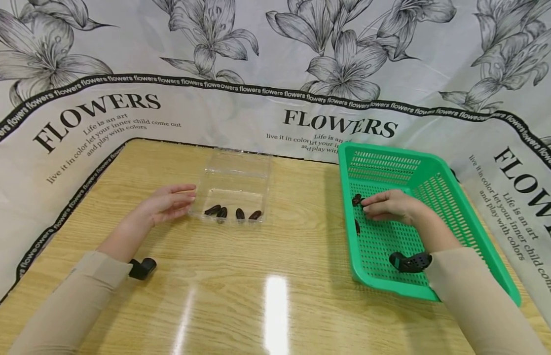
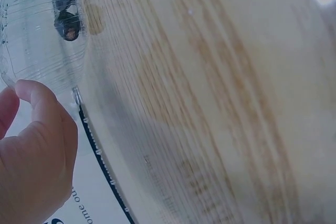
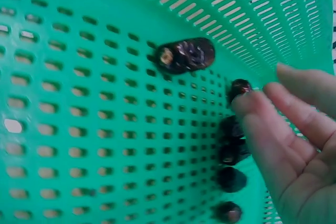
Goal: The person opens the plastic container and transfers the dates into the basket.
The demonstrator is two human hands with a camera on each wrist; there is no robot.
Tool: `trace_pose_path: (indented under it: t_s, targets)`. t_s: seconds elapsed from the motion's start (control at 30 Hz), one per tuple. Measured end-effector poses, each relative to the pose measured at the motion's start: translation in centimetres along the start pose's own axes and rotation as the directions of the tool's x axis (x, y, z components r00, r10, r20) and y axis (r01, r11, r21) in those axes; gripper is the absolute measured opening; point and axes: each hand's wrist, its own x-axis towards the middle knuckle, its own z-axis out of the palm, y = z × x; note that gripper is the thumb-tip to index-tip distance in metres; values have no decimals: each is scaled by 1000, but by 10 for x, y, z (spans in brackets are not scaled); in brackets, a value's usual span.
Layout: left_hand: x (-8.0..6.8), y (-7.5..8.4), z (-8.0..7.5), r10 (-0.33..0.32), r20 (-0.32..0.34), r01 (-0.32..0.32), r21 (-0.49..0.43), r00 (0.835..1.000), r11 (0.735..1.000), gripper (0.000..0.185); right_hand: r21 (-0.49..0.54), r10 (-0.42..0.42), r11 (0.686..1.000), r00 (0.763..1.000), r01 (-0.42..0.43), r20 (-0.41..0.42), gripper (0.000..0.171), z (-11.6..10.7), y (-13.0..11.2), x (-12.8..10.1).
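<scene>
A clear plastic box [image 1: 233, 172] stands at the table's middle back with several dark dates [image 1: 222, 212] along its near wall. My left hand [image 1: 183, 198] lies relaxed against the box's left side; in the left wrist view its thumb [image 2: 42, 106] touches the box [image 2: 37, 51], and dates [image 2: 67, 24] show through the wall. My right hand [image 1: 368, 204] reaches into a green slotted basket [image 1: 435, 170], fingers stretched out. Its fingertips [image 3: 249, 103] touch one date [image 3: 240, 86]. Another date [image 3: 186, 55] lies apart, and several more [image 3: 231, 148] sit below the fingers.
The wooden table [image 1: 266, 266] is fenced on three sides by a white flower-print sheet [image 1: 275, 59]. The basket sits at the right, close to the sheet. A second date [image 1: 357, 227] lies on the basket floor by its left wall.
</scene>
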Motion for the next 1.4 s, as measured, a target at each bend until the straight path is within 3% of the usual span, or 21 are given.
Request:
trace_pose_path:
  t_s: [0.2,0.43,0.6,0.83,1.1,1.4]
  targets:
    - [1,1,1,5,9,-5,8,1000,1000,63,109,-41,993,999,44,-25,53,3,-19,-5]
    - [-1,1,0,2,14,-2,3,1000,1000,64,274,-112,956,994,109,-3,18,4,-49,-11]
    - [-1,1,0,-1,12,1,-8,1000,1000,63,323,-151,936,989,141,7,20,9,-75,-11]
    - [0,1,0,1,3,-1,-18,1000,1000,61,314,-168,936,986,158,8,21,26,-108,-3]
    - [-1,1,1,11,10,-12,16,1000,1000,62,239,-189,954,982,182,7,47,54,-135,13]
    - [-1,-1,-1,16,19,-17,23,1000,1000,64,146,-198,971,979,189,51,47,78,-149,27]
